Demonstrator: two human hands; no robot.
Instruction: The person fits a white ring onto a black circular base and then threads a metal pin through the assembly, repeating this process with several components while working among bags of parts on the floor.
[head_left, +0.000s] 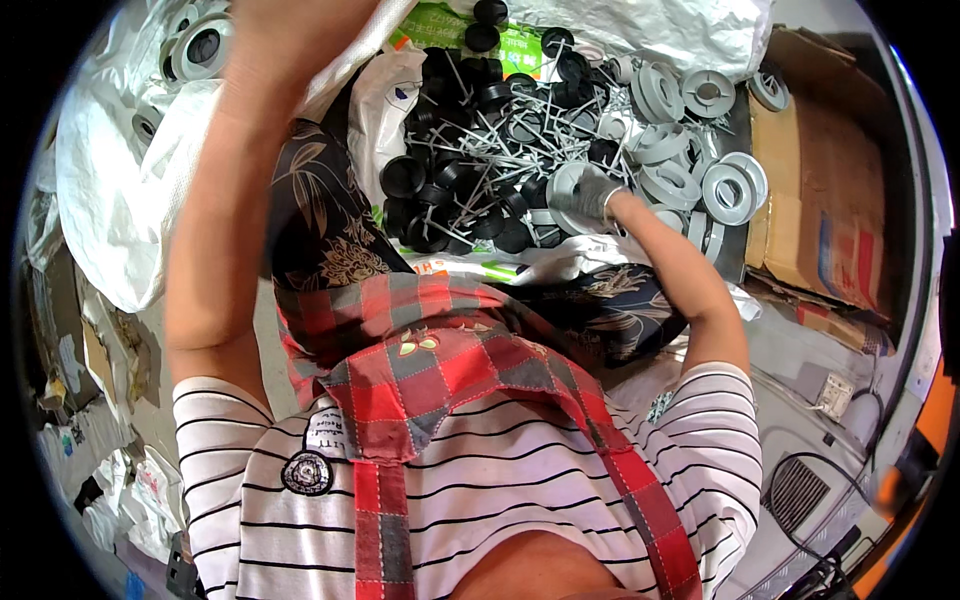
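Far to the left of the right hand (600, 193), I see a big white sack (100, 230). Off to that hand's right, past the rings, there is a brown cardboard box (785, 235). Just left of the right hand, and in front of it too, is a big heap (470, 165) of black caps (403, 178) and thin white sticks (510, 150), all in a jumble. Many sticks seem to have a cap on one end. Close by the hand, to its right and a bit ahead, lots of grey rings (710, 192) lie loose and lean on each other.

Beside the left hand (300, 40), on its left, a grey wheel (203, 48) with a black middle sits on the sack. I think that one may be done, with grey and black put together. The heap is so big, and the rings so many, that it looks to me like far more is left than done.

The right hand wears a grey glove (598, 182) and touches a pale round piece (566, 195) at its left. The fingers look partly bent, but I can't tell how tight they hold. The left hand is blurry and cut off at the top, so I can't tell if it is open or what it has.
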